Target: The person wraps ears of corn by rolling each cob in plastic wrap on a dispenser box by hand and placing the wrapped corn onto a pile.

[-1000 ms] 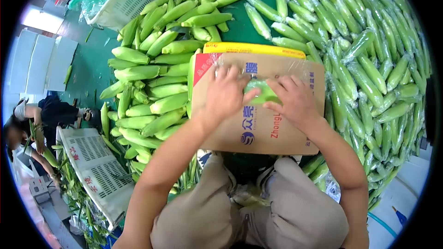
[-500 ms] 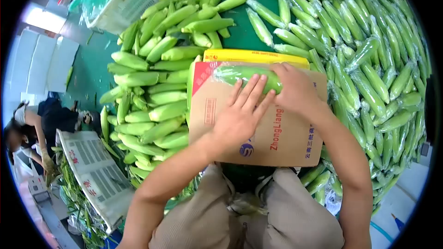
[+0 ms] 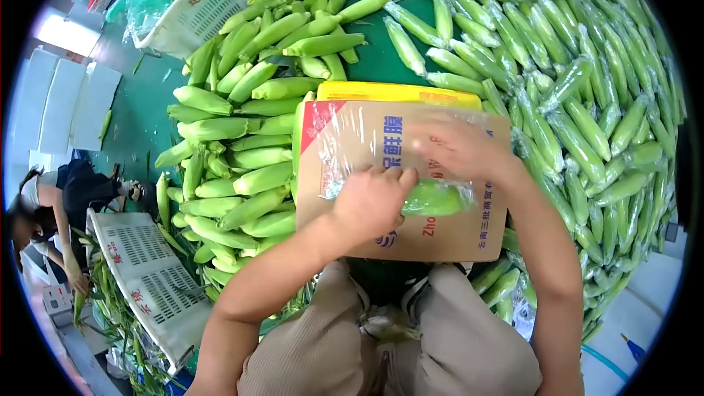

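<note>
Wrapping, apparently — your left hand (image 3: 374, 194) curls round the corn ear (image 3: 434, 199); blurred right hand (image 3: 463, 149), can't tell — keep cling film (image 3: 350, 136) snug.

On the cardboard box (image 3: 312, 209), bare room remains at the near left corner; plastic film (image 3: 356, 128) and a wrapped cob (image 3: 440, 198) obstruct the middle. Unwrapped corn (image 3: 257, 158) crowds its left, wrapped corn (image 3: 557, 103) its right. Beyond the yellow box (image 3: 400, 92), an open green strip (image 3: 375, 48) separates both heaps.
</note>
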Demonstrator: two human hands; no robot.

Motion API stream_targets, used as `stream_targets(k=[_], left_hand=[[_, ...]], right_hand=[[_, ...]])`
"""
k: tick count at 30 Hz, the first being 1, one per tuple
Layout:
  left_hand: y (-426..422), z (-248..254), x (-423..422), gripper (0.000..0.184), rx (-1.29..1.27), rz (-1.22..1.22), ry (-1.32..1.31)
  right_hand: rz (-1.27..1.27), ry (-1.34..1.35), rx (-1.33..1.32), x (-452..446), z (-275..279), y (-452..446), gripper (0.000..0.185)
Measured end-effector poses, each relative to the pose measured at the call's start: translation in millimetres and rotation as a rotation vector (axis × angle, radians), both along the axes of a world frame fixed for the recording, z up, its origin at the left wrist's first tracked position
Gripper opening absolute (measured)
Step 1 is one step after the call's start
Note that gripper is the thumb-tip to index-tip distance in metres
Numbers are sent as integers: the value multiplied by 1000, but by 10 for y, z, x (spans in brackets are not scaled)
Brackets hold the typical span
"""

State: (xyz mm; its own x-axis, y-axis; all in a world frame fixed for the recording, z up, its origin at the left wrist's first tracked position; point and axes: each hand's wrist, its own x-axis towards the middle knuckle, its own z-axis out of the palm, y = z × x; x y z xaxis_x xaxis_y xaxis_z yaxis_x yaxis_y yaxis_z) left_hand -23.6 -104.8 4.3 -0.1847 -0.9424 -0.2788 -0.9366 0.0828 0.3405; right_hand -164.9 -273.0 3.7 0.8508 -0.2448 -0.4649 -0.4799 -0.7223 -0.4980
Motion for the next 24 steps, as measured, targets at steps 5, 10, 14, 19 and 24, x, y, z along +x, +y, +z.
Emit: stream_targets(k=[5,10,14,19,24], left_hand=[[-215,-81,144,72,404,-123,342],[537,-291,-193,84,677,-306,518],[1217,-744,-351,73,1063,-339,879],[1132,-470,-52,80,757,-245,789],[986,-255,269,81,552,-257,771]], right_hand=[[144,-324,-462,-28,-757,143,72],[105,-320,-433,-9,-725,194,74],[134,-347,-555,-68,-650,439,77],[242,-36,188,-616,261,1455,99],[-263,-28,711,-946,-264,1723,102]])
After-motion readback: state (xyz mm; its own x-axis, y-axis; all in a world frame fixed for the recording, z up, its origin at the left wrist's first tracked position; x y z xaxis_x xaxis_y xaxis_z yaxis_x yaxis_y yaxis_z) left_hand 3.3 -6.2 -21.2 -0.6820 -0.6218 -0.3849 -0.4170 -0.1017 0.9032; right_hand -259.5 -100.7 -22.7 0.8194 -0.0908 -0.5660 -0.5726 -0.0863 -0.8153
